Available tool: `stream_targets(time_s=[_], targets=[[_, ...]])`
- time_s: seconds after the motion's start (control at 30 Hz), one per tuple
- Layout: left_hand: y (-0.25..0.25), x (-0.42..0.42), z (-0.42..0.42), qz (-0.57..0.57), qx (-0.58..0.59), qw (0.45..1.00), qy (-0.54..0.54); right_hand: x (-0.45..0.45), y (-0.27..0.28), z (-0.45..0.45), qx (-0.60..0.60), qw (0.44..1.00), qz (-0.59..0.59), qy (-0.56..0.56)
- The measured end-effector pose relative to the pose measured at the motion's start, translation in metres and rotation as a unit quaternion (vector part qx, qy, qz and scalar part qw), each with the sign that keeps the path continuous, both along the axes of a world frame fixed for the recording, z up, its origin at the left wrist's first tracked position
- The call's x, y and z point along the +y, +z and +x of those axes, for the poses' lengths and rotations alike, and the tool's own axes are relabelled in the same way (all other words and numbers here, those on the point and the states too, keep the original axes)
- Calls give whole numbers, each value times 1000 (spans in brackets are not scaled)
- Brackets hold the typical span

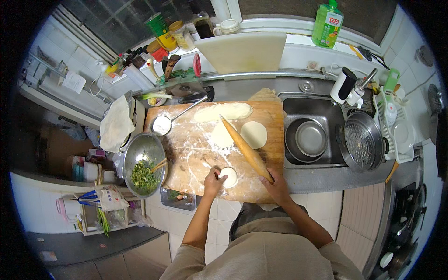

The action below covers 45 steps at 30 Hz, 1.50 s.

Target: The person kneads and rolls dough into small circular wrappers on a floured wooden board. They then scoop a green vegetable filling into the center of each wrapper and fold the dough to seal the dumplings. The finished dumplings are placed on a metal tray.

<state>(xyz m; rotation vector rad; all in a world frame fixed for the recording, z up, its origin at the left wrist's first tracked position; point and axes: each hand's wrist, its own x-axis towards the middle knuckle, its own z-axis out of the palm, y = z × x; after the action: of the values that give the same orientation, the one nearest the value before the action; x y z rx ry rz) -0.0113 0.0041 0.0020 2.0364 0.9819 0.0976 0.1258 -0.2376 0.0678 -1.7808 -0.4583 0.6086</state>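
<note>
My left hand (212,182) pinches the left edge of a small round of dough (230,177) lying on the floured wooden board (185,147). In my right hand (275,185) is the lower end of a tapered wooden rolling pin (245,148), which slants up and left across the board. Partly behind the pin lies a larger dough wrapper (221,134). To the right of the pin rests another flat dough wrapper (254,135). A thick log of dough (224,111) lies along the board's far side, touched or overlapped in view by the pin's tip.
A long-handled ladle (162,125) of flour sits on the board's far left. Left of the board stands a steel bowl (134,145) of chopped green filling with chopsticks. At right, the sink (336,154) holds metal pans, with a steamer pot (363,141) beside it.
</note>
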Motion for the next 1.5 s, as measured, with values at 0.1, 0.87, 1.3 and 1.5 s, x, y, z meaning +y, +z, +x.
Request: stream_targets(time_s=[0.1,0.87,1.3,1.5], targets=[[-17,0,0,-166,-187,964,93,4,-15,-5,-48,998,31,-13],[13,-53,1,239,-52,933,-264,2,-40,19,-129,989,-42,51],[7,32,8,296,14,944,-145,70,-33,49,-449,851,-203,184],[24,-24,-31,284,46,938,-194,-8,-103,25,-465,850,-154,195]])
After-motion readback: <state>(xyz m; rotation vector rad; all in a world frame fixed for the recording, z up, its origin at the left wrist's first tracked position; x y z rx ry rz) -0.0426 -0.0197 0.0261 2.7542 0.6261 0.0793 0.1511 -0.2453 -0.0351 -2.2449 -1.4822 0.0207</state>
